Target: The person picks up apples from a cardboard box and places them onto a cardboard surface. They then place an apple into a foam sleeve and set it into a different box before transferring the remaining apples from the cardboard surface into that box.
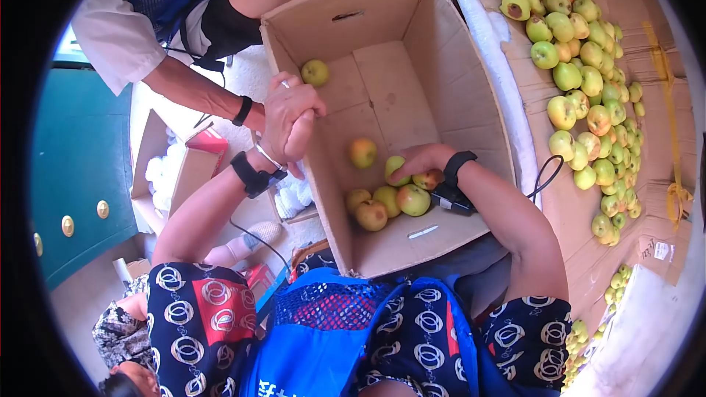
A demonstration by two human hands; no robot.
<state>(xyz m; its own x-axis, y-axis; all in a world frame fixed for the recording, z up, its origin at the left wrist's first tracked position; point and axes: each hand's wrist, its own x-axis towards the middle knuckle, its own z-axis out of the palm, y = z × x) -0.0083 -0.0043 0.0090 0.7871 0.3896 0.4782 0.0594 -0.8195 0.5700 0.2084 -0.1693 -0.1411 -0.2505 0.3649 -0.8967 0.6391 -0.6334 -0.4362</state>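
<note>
A large cardboard box (pixel 390 92) stands open in the middle. Inside its near end lie several green and reddish apples (pixel 371 215), with a red-yellow apple (pixel 362 153) farther in and a green one (pixel 315 73) at the far left. My right hand (pixel 426 160) reaches into the box, its fingers closed round a green apple (pixel 397 169) above the pile. At the box's left edge is my left hand (pixel 288 132), overlapping a co-worker's hand there; its fingers are closed, and what they grip is hidden.
A co-worker's arm (pixel 195 93) with a black wristband comes from the upper left. Many apples (pixel 588 88) lie on cardboard at the right. A small box (pixel 173 169) holds white foam nets at the left, beside a teal cabinet (pixel 84 169). Another person sits at the lower left.
</note>
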